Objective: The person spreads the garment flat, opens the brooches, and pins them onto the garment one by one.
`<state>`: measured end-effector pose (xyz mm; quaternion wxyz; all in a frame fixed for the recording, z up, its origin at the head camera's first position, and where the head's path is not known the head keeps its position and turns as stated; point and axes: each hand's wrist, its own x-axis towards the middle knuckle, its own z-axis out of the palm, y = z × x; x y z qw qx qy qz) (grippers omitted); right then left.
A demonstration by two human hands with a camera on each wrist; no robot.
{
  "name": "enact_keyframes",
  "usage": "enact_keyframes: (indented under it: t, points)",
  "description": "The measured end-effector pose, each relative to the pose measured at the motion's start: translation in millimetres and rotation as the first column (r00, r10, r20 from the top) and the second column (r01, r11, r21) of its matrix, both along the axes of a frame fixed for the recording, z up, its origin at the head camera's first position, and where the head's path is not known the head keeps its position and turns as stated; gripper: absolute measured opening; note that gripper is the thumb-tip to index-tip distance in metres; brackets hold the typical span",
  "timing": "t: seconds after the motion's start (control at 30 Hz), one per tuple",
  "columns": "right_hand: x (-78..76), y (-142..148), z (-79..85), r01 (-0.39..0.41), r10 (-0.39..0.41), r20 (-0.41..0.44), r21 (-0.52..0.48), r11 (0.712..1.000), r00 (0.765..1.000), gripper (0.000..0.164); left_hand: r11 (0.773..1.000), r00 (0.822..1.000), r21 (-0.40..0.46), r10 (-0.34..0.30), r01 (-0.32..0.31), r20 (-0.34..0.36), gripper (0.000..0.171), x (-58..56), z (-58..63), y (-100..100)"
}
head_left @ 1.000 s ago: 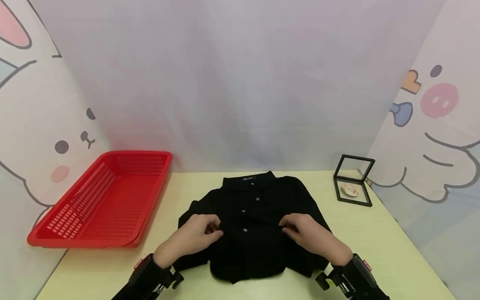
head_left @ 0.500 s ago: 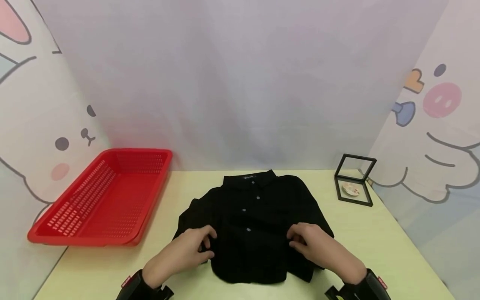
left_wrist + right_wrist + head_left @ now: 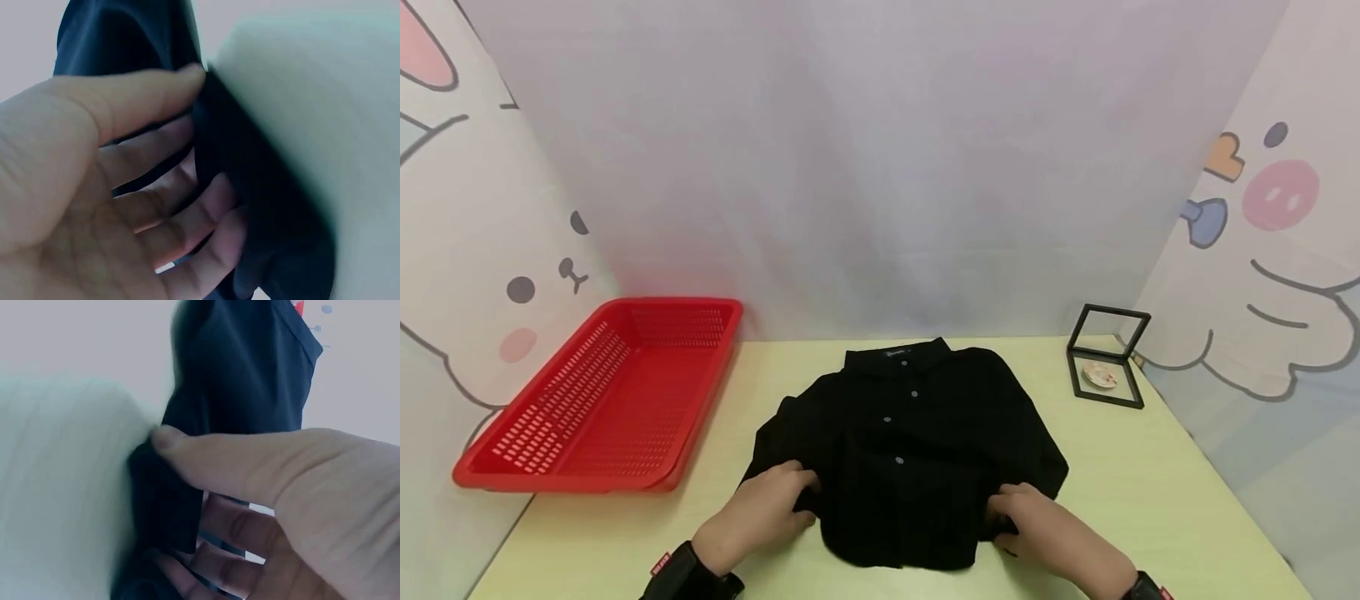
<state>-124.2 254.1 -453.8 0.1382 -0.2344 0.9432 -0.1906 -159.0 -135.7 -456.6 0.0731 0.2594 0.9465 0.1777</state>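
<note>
A black button-up shirt [image 3: 917, 492] lies front up on the table, collar at the far side and a line of small buttons down the middle. At its left sleeve end, my left hand [image 3: 767, 510] pinches the cloth between thumb and curled fingers. My right hand [image 3: 1037, 527] holds the opposite sleeve end in the same way. In the left wrist view, the thumb [image 3: 150, 94] lies along the edge of the dark cloth [image 3: 250, 169]. The right wrist view has the thumb [image 3: 212, 456] on the cloth [image 3: 165, 500], with some fingertips hidden behind it.
A red plastic basket [image 3: 700, 433] with slotted sides stands on the left of the pale yellow table [image 3: 1150, 500]. At the back right is an open black-framed clear case [image 3: 1105, 400] with a small round patterned piece [image 3: 1100, 375] inside. Printed curtains or panels surround the table.
Both hands have come down toward the near side, from over the shirt's body to its sleeve ends, where they now grip the cloth. The right sleeve end is drawn up slightly.
</note>
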Motion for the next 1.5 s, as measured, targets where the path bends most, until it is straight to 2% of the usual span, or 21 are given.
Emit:
enact_keyframes:
  t: [0.13, 0.2, 0.3, 0.4, 0.5, 0.57, 0.6, 0.67, 0.73, 0.8, 0.83, 0.87, 0.97, 1.07, 1.13, 1.23, 1.37, 1.5]
  points:
    - [-1.1, 11, 3.0, -0.034, 0.031, -0.038, -0.077, 0.996, 0.999, 0.018, 0.998, 0.996, 0.062, -0.03, 0.025, 0.085, 0.01, -4.8, 4.0, -7]
    - [-1.3, 17, 7.7, -0.023, 0.015, -0.067, -0.116, 0.993, 0.998, 0.017, 0.994, 0.991, 0.097, -0.064, 0.053, 0.117, 0.02, -7.1, 7.9, -12]
    - [-0.2, 27, 19.1, 0.018, -0.043, -0.165, -0.154, 0.988, 0.985, 0.015, 0.988, 0.985, 0.132, -0.096, 0.077, 0.145, 0.032, -10.0, 16.6, -22]
    - [1.3, 38, 32.8, 0.083, -0.129, -0.277, -0.172, 0.982, 0.952, 0.019, 0.985, 0.985, 0.144, -0.11, 0.09, 0.133, 0.036, -11.7, 28.2, -34]
    - [2.9, 49, 43.7, 0.134, -0.199, -0.372, -0.195, 0.972, 0.906, 0.025, 0.987, 0.992, 0.13, -0.104, 0.094, 0.078, 0.035, -12.2, 40.3, -48]
    - [5.0, 56, 48.6, 0.167, -0.242, -0.415, -0.21, 0.964, 0.877, 0.028, 0.992, 0.997, 0.11, -0.071, 0.066, 0.041, 0.032, -11.5, 47.5, -56]
    - [6.4, 60, 50.1, 0.183, -0.259, -0.419, -0.214, 0.96, 0.87, 0.028, 0.994, 0.998, 0.101, -0.051, 0.048, 0.03, 0.03, -11.1, 50.4, -58]
    - [8.7, 66, 51.0, 0.208, -0.275, -0.386, -0.206, 0.956, 0.881, 0.026, 0.997, 1.0, 0.081, -0.017, 0.016, 0.007, 0.025, -10.4, 53.5, -62]
    - [9.8, 72, 48.1, 0.197, -0.245, -0.306, -0.178, 0.964, 0.92, 0.018, 0.998, 1.0, 0.063, 0.0, 0.0, -0.002, 0.019, -9.1, 53.2, -61]
    - [9.4, 76, 42.1, 0.177, -0.201, -0.173, -0.145, 0.974, 0.964, 0.007, 0.998, 1.0, 0.059, -0.009, 0.009, 0.003, 0.017, -6.8, 49.4, -56]
    - [8.5, 77, 38.1, 0.172, -0.186, -0.102, -0.131, 0.976, 0.977, 0.002, 0.998, 1.0, 0.061, -0.02, 0.019, 0.023, 0.016, -5.3, 46.9, -52]
    - [7.8, 79, 33.6, 0.174, -0.178, -0.032, -0.118, 0.978, 0.983, 0.004, 0.997, 0.998, 0.071, -0.038, 0.035, 0.048, 0.015, -3.8, 43.8, -48]
    - [7.6, 79, 20.3, 0.232, -0.223, 0.119, -0.075, 0.97, 0.968, 0.016, 0.992, 0.988, 0.104, -0.088, 0.075, 0.124, 0.014, 1.1, 32.4, -33]
    - [9.2, 76, 9.8, 0.3, -0.286, 0.185, -0.05, 0.953, 0.94, 0.022, 0.986, 0.972, 0.132, -0.126, 0.101, 0.196, 0.015, 6.2, 19.4, -17]
    - [10.0, 71, 5.8, 0.317, -0.303, 0.202, -0.044, 0.947, 0.931, 0.023, 0.986, 0.961, 0.142, -0.122, 0.088, 0.25, 0.018, 11.0, 11.8, -7]
    - [8.6, 62, 3.9, 0.325, -0.312, 0.215, -0.026, 0.945, 0.926, 0.028, 0.991, 0.946, 0.133, -0.073, 0.032, 0.315, 0.029, 18.1, 4.5, 7]
    - [8.1, 52, 3.3, 0.293, -0.286, 0.191, -0.011, 0.956, 0.939, 0.028, 0.996, 0.952, 0.084, 0.011, -0.039, 0.306, 0.042, 21.6, -0.2, 26]
    - [6.2, 47, 3.6, 0.233, -0.224, 0.168, -0.039, 0.972, 0.96, 0.023, 0.997, 0.967, 0.054, 0.045, -0.06, 0.249, 0.04, 22.2, -1.7, 41]
